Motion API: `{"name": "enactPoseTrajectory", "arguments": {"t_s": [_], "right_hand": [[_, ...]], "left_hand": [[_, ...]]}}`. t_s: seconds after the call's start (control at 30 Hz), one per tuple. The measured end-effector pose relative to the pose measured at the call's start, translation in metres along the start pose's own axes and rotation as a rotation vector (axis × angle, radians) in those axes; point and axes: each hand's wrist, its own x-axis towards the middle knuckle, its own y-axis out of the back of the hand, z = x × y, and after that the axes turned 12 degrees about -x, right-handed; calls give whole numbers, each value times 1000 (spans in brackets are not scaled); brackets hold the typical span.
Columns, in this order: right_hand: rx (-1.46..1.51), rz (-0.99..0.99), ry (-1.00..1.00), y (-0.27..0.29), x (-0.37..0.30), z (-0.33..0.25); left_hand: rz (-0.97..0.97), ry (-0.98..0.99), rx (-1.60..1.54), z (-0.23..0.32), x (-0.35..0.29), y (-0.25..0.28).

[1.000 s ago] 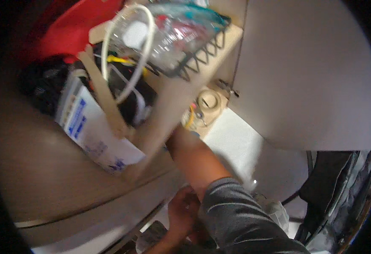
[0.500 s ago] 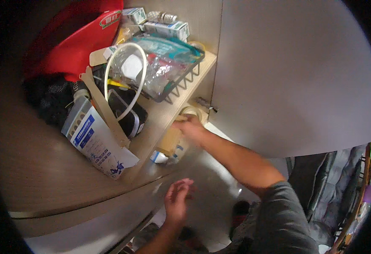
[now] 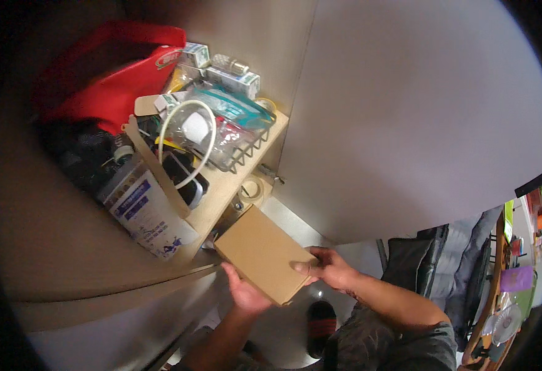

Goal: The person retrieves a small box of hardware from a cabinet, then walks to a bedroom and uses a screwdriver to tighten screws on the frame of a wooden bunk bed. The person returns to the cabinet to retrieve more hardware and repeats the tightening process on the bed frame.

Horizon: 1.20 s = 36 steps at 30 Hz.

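A flat brown cardboard box [image 3: 265, 255] is held tilted in front of the cupboard. My right hand [image 3: 330, 270] grips its right end, the thumb pressed on the top face and the other fingers partly hidden underneath. At the box's lower left edge, my left hand [image 3: 246, 290] supports it, thumb sticking up along the side, the fingers out of sight below. Just beyond the box, a tape roll [image 3: 252, 189] lies in the lower compartment.
Above, a wooden shelf [image 3: 221, 193] carries a red plastic container [image 3: 107, 93], a black wire basket [image 3: 246, 151] of bags, small boxes and a white ring [image 3: 212, 123]. An opened cupboard door [image 3: 395, 136] stands at right. Beyond it are dark cushions [image 3: 444, 260] and a cluttered table.
The right hand has come out of the lower compartment with the cardboard box. My left hand, previously empty, has met the box's edge. The view has shifted.
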Motion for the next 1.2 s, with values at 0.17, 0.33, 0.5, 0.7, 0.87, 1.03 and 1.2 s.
{"name": "enactPoseTrajectory", "arguments": {"t_s": [0.17, 0.33, 0.5, 0.7, 0.87, 1.03, 1.2], "right_hand": [[-1031, 387, 382, -27, -43, -39], [-1492, 402, 292, -72, -63, -62], [-1356, 385, 379, -65, -76, -61], [-471, 170, 549, -12, -93, -48], [137, 406, 450, 25, -92, -33], [143, 722, 210, 36, -69, -32], [310, 664, 20, 44, -45, -9]], "left_hand": [[-41, 25, -151, 1, 1, -30], [63, -29, -18, -15, -4, -48], [65, -24, -71, -17, -13, -43], [159, 35, -54, -20, -23, -33], [207, 50, -46, -22, -29, -43], [172, 37, -21, -23, -31, -54], [156, 51, -15, -20, -34, -56]]}}
